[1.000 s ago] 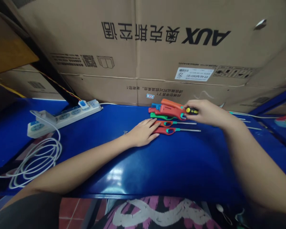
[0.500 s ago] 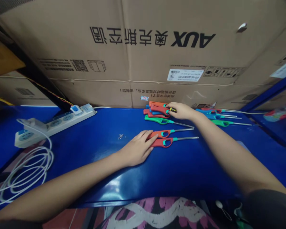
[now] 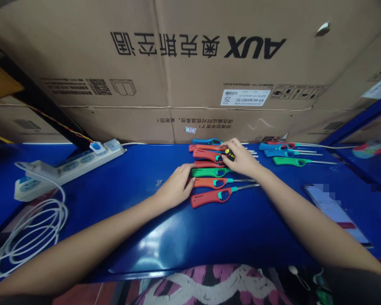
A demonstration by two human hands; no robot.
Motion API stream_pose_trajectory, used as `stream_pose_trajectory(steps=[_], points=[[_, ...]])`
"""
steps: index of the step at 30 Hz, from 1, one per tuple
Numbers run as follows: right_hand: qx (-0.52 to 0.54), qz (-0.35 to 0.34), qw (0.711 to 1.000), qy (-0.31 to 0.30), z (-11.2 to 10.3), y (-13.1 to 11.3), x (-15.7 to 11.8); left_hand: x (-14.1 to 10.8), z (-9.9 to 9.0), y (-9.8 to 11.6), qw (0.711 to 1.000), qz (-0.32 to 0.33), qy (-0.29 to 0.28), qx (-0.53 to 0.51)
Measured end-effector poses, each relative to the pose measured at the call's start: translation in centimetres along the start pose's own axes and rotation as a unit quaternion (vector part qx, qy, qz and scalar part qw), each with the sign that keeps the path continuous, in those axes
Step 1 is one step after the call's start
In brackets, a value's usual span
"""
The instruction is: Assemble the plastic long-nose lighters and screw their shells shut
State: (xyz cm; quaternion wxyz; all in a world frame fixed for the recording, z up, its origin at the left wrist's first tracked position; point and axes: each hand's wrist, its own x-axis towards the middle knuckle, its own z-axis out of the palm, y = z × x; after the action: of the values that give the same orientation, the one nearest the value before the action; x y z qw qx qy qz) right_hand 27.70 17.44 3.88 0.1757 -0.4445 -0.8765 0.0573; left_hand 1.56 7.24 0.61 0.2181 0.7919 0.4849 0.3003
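Observation:
Several long-necked gas lighters lie in a column on the blue tabletop (image 3: 152,237). My left hand (image 3: 174,185) is closed round the handle end of a green lighter (image 3: 209,172), with its thumb by an orange lighter (image 3: 209,182). Nearest me lies a red lighter (image 3: 209,198). My right hand (image 3: 244,159) grips a black-and-yellow screwdriver (image 3: 230,154); only its handle shows. Its fingertips reach over the upper red lighter (image 3: 206,154), hiding part of the lighters there. A blue lighter (image 3: 206,141) lies at the back.
More lighters lie to the right, among them a green lighter (image 3: 288,162). Tiny metal pieces (image 3: 159,183) sit left of my left hand. A power strip (image 3: 73,164) and coiled white cable (image 3: 28,237) are at left, a phone (image 3: 336,212) at right. Cardboard boxes (image 3: 190,84) stand behind.
My left hand has moved off the two nearest lighters, up and left to the green one. The green lighter has straightened and the rear lighters have spread apart. My right hand still holds the screwdriver.

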Motion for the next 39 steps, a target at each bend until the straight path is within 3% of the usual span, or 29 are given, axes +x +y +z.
stream_pose_trajectory(steps=[2, 8, 13, 20, 31, 39], points=[[-0.004, 0.001, 1.000, -0.008, -0.2, -0.6, -0.9, 0.7, -0.1, -0.8, 0.999, -0.020, 0.016, -0.031], [-0.011, -0.020, 0.992, -0.121, -1.0, -1.5, -3.1, 1.6, 0.1, -2.3, 0.993, -0.051, 0.023, -0.106], [-0.007, 0.001, 0.990, -0.143, -0.3, -1.8, -3.8, 1.5, 0.6, -2.4, 0.980, -0.071, 0.017, -0.183], [-0.023, 0.035, 0.992, -0.117, -0.6, -2.2, -4.0, 1.5, 0.8, -2.5, 0.961, -0.080, 0.024, -0.262], [-0.070, 0.043, 0.991, -0.105, -0.8, -1.2, -3.9, 2.1, 1.2, -1.7, 0.985, -0.075, 0.034, -0.151], [-0.090, 0.046, 0.994, -0.050, 0.3, -1.0, -3.8, 3.7, 1.4, -1.8, 0.974, -0.118, 0.052, -0.184]])
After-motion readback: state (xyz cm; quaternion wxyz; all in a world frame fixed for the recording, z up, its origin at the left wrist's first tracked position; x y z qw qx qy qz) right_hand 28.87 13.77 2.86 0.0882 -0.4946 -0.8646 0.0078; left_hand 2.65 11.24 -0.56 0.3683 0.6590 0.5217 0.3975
